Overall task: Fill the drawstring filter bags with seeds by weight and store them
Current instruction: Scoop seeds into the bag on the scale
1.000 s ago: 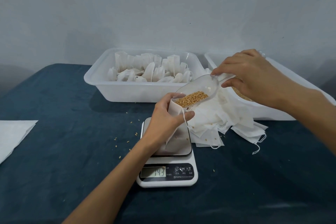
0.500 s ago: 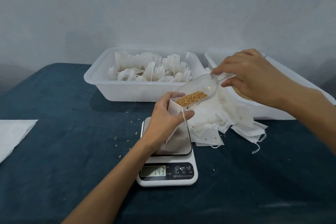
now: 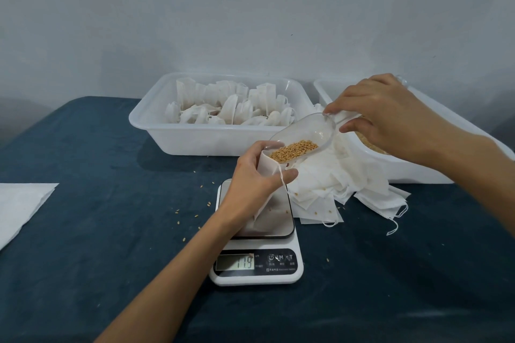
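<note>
Step in hand: filling, mid-pour. Left hand (image 3: 255, 175) has its fingers curled round the mouth of a white drawstring filter bag (image 3: 264, 203), holding it open; the bag's bottom rests on the steel platform of the white digital kitchen scale (image 3: 257, 259), which sits on the dark blue cloth-covered table (image 3: 111, 231). Right hand (image 3: 390, 117) pinches the handle of a clear plastic scoop (image 3: 303, 138), tilted down with its lip at the bag mouth; tan seeds (image 3: 292, 150) sit heaped at the lip, not yet all in. Display looks like 11.9. Next move, my read: tip the scoop in small taps and watch the readout, easing the left grip so the hand isn't biasing the weight, then cinch the string. Counts: one scale, one scoop, two white plastic tubs. The left tub (image 3: 223, 139) holds filled bags, too many overlapping to count. The right tub (image 3: 418, 170) holds loose seeds, mostly hidden by the arm. One loose pile of empty bags (image 3: 334, 186) lies just beside the scale, a dozen or so stray seeds on the cloth, and one white sheet (image 3: 19, 203) lies at the left edge.
</note>
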